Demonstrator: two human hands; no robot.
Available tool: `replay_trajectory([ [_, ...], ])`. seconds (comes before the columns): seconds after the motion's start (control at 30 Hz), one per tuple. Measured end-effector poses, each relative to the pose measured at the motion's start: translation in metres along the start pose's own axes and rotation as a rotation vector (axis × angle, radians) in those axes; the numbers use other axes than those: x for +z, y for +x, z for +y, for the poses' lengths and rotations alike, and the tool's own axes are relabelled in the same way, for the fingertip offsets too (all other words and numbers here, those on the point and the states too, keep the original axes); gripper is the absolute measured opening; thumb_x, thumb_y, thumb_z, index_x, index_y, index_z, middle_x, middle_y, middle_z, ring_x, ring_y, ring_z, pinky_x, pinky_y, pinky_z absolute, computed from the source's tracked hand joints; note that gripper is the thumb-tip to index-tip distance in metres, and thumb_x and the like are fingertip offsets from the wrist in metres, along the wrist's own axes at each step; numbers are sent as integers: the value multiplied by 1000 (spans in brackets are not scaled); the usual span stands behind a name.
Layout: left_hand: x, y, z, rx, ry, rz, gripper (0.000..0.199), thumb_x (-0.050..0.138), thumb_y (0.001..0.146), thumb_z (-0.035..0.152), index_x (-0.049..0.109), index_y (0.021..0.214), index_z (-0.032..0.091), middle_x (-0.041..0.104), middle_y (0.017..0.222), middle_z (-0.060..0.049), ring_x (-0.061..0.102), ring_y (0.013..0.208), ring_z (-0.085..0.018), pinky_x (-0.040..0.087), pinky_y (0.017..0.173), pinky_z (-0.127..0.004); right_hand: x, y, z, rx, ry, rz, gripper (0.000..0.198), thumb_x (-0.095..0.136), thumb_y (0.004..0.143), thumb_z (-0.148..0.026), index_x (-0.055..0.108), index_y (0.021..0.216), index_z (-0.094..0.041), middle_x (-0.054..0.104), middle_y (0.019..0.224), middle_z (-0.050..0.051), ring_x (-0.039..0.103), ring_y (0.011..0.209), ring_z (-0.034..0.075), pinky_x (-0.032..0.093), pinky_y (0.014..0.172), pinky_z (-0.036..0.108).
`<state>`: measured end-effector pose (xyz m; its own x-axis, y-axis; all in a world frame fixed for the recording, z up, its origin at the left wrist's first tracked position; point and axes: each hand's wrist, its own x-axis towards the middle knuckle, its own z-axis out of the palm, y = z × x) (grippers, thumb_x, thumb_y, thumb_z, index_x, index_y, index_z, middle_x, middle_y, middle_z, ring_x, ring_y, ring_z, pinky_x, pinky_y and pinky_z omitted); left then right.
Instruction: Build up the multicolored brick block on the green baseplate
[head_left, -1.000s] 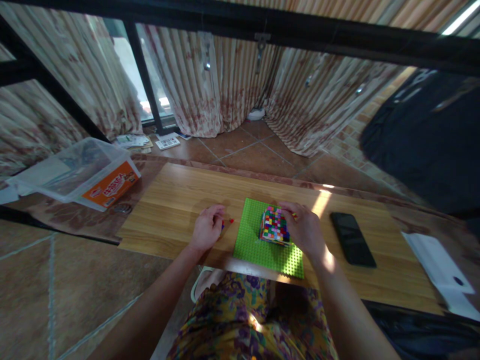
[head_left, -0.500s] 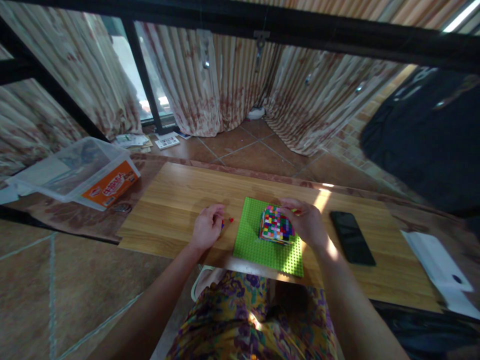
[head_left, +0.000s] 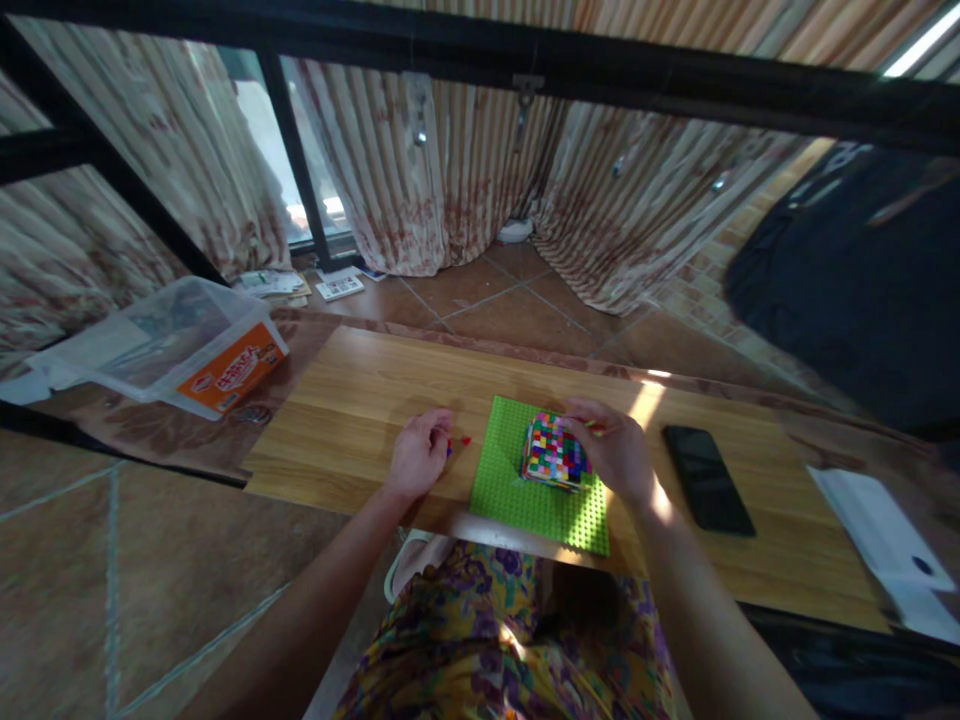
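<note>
A block built of small multicoloured toy bricks (head_left: pixel 553 450) stands on a green studded baseplate (head_left: pixel 499 480). My right hand (head_left: pixel 616 450) reaches over the block's far right corner, fingers pinched together against its top. Whatever lies between those fingertips is hidden. To the left of the baseplate, my left hand (head_left: pixel 418 455) rests on the wooden board with fingers curled. Blue and red bits show at its fingertips, too small to make out fully. One small red brick (head_left: pixel 466 440) lies between that hand and the baseplate.
A black phone (head_left: pixel 707 480) lies right of my right hand on the wooden board (head_left: pixel 337 420). Farther right is a white object (head_left: pixel 874 520). At the left stands a clear plastic bin (head_left: pixel 180 340) with an orange label. Curtains (head_left: pixel 465 180) hang beyond the tiled floor.
The view has shifted slightly. Both hands stay in nearly the same places, and the block and loose red brick have not visibly moved.
</note>
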<state>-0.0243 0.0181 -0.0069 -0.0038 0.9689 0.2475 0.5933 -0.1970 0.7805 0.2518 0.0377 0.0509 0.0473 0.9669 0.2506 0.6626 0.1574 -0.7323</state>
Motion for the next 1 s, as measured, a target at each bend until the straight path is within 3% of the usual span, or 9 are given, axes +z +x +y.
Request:
replay_trajectory([
  [0.17, 1, 0, 1, -4, 4, 3, 28, 45, 83, 12, 59, 105, 22, 68, 94, -4, 64, 89, -17, 53, 85, -35, 8, -14, -35, -205, -105, 198, 22, 52, 87, -33, 69, 94, -21, 70, 94, 6, 62, 92, 20, 47, 86, 37],
  [0.33, 1, 0, 0, -1, 12, 1, 29, 45, 82, 12, 59, 106, 20, 69, 96, -5, 64, 90, -17, 52, 87, -35, 41, -25, -83, -364, -206, -169, 23, 46, 91, -22, 69, 94, -21, 69, 91, 5, 58, 89, 19, 43, 85, 32],
  [0.43, 0, -1, 1, 1, 4, -5, 33, 44, 80, 10, 58, 108, 19, 69, 98, -5, 64, 91, -18, 51, 87, -35, 67, -26, -93, -366, -387, -392, 25, 45, 90, -15, 69, 94, -20, 67, 91, 7, 56, 91, 20, 40, 87, 32],
  [0.6, 0, -1, 2, 1, 3, 7, 35, 44, 79, 8, 59, 107, 20, 70, 95, -4, 65, 91, -18, 50, 90, -35, 95, -22, -90, -272, -568, -536, 27, 43, 88, -11, 67, 98, -16, 64, 97, 10, 55, 96, 21, 36, 90, 32],
  [0.8, 0, 0, 1, 2, 1, 9, 31, 45, 81, 11, 60, 107, 20, 70, 97, -5, 64, 93, -19, 50, 90, -36, 99, -24, -85, -216, -524, -492, 21, 44, 89, -13, 65, 93, -15, 65, 97, 11, 57, 94, 21, 40, 84, 29],
  [1.0, 0, -1, 0, 2, -5, -12, 35, 44, 79, 8, 60, 109, 19, 70, 98, -6, 65, 90, -19, 51, 88, -36, 68, -36, -96, -197, -121, -326, 18, 47, 92, -21, 65, 91, -20, 68, 88, 3, 62, 82, 15, 43, 75, 26],
])
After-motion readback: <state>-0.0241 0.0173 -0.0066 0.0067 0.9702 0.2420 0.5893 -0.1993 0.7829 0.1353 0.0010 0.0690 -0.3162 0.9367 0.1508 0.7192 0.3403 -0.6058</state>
